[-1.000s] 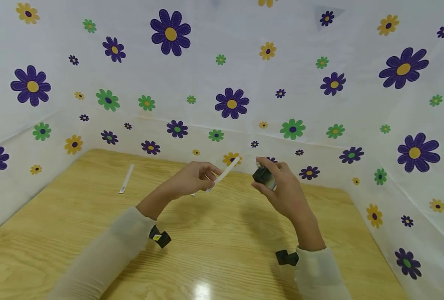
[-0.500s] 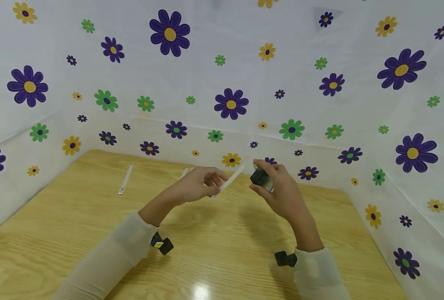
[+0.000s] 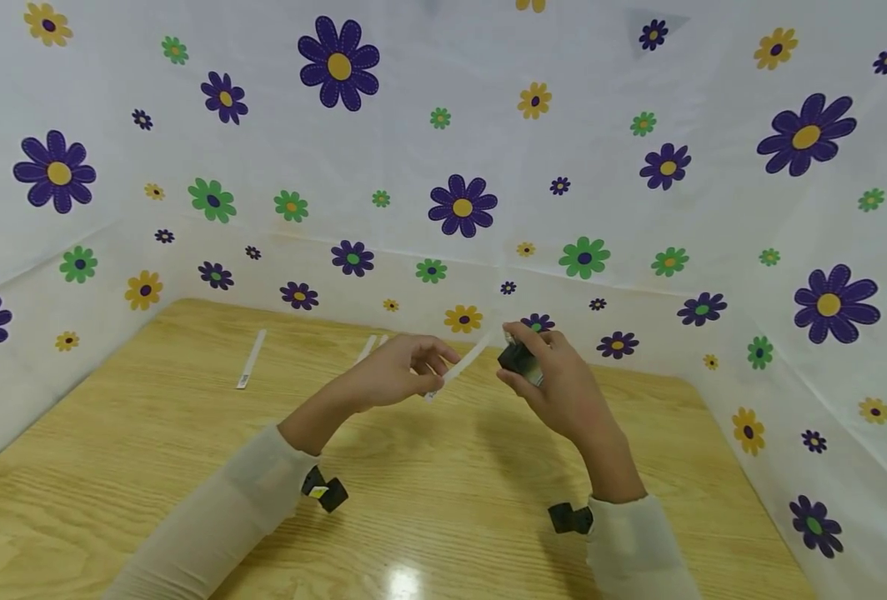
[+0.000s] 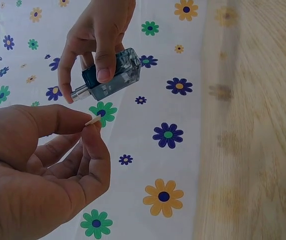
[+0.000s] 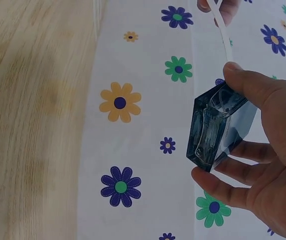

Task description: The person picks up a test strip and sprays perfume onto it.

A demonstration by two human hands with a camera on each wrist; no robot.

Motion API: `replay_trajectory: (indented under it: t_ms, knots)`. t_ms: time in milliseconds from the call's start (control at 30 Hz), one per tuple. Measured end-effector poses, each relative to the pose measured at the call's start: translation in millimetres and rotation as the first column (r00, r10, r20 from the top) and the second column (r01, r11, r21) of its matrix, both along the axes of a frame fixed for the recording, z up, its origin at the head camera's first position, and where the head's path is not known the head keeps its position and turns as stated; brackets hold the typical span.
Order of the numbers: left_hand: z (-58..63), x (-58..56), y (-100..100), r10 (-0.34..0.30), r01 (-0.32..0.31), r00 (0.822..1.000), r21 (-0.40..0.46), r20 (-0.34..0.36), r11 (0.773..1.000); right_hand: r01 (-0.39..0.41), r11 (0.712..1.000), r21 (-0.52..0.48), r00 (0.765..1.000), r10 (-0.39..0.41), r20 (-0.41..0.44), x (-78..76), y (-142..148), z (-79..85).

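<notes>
My left hand [image 3: 394, 372] pinches a narrow white paper test strip [image 3: 468, 360] between thumb and forefinger, near its printed end. The strip slants up to the right and bends slightly. Facing it, my right hand [image 3: 574, 387] grips a glass perfume bottle [image 3: 518, 360] with a dark section. The left wrist view shows the bottle [image 4: 125, 75] tilted, its silver spray head [image 4: 80, 93] under a fingertip and close to the strip. Bluish glass of the bottle's base [image 5: 210, 130] fills the middle of the right wrist view. Whether spray is coming out, I cannot tell.
Another white strip [image 3: 252, 358] lies on the wooden table [image 3: 413, 500] at the left. Behind my left hand, white strip ends [image 3: 367, 347] show, partly hidden. A white flower-printed cloth [image 3: 398, 150] walls the table at the back and sides.
My left hand has moved slightly right and down, bringing the strip nearer the spray head. The strip now bends. My right hand has shifted a little left. Strips behind the left hand came into view.
</notes>
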State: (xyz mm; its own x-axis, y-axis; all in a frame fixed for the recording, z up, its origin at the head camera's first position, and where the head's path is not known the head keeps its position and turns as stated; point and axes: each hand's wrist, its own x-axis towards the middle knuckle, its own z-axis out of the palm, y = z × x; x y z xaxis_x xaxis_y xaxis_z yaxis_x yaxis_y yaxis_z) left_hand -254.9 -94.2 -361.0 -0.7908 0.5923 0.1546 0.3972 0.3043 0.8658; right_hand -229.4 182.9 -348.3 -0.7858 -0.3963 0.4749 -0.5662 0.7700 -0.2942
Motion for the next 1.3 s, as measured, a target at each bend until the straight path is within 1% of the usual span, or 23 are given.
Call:
replay_trajectory:
  t_ms: [300, 567, 867, 1033, 1300]
  knots:
    - [-3.1, -3.1, -0.3, 0.01, -0.01, 1.0, 0.012, 0.026, 1.0, 0.0, 1.0, 0.015, 1.0, 0.0, -0.008, -0.4, -2.8, -0.1]
    - [-3.0, -2.5, 0.0, 0.01, -0.01, 0.999, 0.018, 0.048, 1.0, 0.0, 1.0, 0.01, 1.0, 0.0, -0.004, 0.0, -1.3, -0.1]
    - [-0.8, -2.4, 0.3, 0.004, -0.005, 0.999, 0.021, 0.043, 1.0, 0.01, 1.0, 0.025, 1.0, -0.01, 0.0, 0.9, -1.6, 0.7]
    - [-2.4, -3.3, 0.7, 0.008, -0.009, 0.999, 0.008, 0.035, 1.0, 0.014, 1.0, 0.028, 1.0, -0.014, 0.003, 1.8, -2.0, 0.9]
    - [-2.9, -3.3, 1.0, 0.009, -0.01, 0.999, 0.015, 0.041, 1.0, 0.012, 0.999, 0.043, 1.0, -0.013, 0.017, 2.8, -2.1, 2.1]
